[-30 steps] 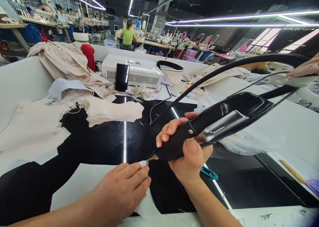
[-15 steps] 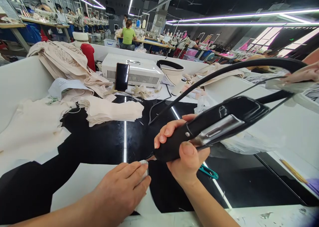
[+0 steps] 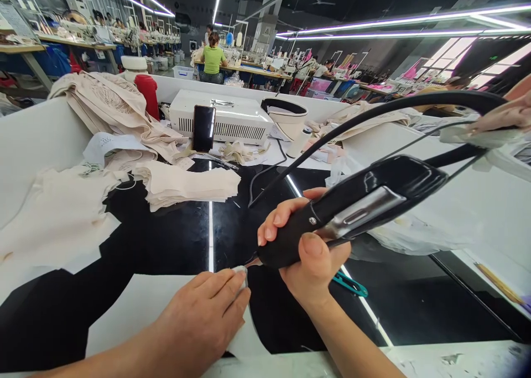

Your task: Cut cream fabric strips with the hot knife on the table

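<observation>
My right hand is wrapped around a black corded hot knife with a metal lever along its side. The tool slants down to the left, and its thin tip points at my left fingertips. On a pale flat sheet, my left hand lies palm down, fingers stretched out and pressing. A whitish cover shows at a fingertip. The left palm and thumb hide part of the sheet. Beneath my right wrist lies a teal utility knife.
Beige fabric pieces are stacked behind my hands, with more cloth at left. A phone leans on a white vented box. The thick cable arches at right. Clear plastic and a wooden-handled tool lie right.
Both hands and the hot knife keep nearly the same pose. The view has shifted slightly, and the tool's rear end sits a little lower in it.
</observation>
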`<state>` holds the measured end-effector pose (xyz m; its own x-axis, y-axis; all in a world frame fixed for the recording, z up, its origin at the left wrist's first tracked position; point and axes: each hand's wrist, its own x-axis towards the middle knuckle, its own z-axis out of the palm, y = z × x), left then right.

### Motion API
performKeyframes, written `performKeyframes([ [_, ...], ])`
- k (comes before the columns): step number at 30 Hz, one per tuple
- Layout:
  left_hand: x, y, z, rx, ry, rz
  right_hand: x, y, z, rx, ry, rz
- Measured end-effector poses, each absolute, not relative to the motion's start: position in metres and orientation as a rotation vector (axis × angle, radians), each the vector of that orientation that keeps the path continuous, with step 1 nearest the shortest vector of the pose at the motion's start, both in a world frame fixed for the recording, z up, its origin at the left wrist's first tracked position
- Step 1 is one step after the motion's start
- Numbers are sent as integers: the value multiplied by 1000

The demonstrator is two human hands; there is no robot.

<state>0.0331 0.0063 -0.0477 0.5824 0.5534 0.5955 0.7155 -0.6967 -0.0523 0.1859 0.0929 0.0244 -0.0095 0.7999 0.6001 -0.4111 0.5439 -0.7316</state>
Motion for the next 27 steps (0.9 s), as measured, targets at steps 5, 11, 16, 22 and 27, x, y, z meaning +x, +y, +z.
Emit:
performKeyframes([
  [5, 34, 5, -48, -2533, -1043, -777, 186, 93, 25, -406, -1249, 989],
  [11, 34, 5, -49, -2540, -1053, -755, 186, 93, 25, -407, -1250, 981],
  [16, 33, 4, -54, -2535, -1053, -721, 185, 93, 25, -397, -1238, 997],
  [22, 32, 4, -60, -2535, -1058, -733, 184, 92, 31, -444, -1191, 940],
  [27, 33, 5, -62, -2500, -1054, -773, 184, 92, 29, -449, -1215, 947],
])
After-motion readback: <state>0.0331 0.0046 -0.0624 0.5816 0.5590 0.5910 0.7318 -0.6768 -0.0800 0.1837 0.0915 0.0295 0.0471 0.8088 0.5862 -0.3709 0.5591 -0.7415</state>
